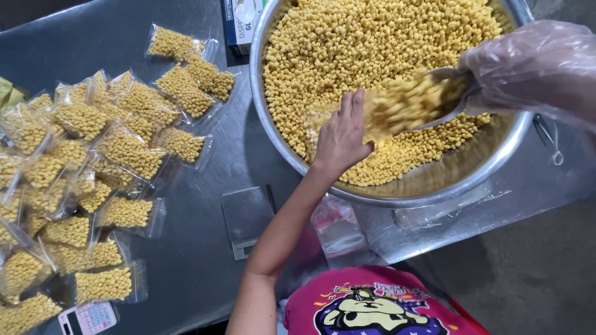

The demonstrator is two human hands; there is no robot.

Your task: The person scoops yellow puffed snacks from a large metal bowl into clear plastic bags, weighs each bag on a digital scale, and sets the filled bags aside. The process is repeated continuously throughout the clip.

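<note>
Left hand (341, 138), bare, reaches over the rim of the wide round steel basin (397, 197), fingers closed on the mouth of a small clear plastic bag (316, 121) held over the yellow puffed snack pieces (347, 43). Right hand (534, 65), in a thin clear glove, grips a metal scoop (444, 99) heaped with pieces, tip just beside the left fingertips. Filled clear packets (124, 149) lie well apart on the steel table (186, 260), left of a small digital scale (247, 217).

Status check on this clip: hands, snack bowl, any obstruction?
Left hand holding clear bag open over large steel bowl. Gloved right hand gripping metal scoop of yellow puffs. Nothing obstructing.
</note>
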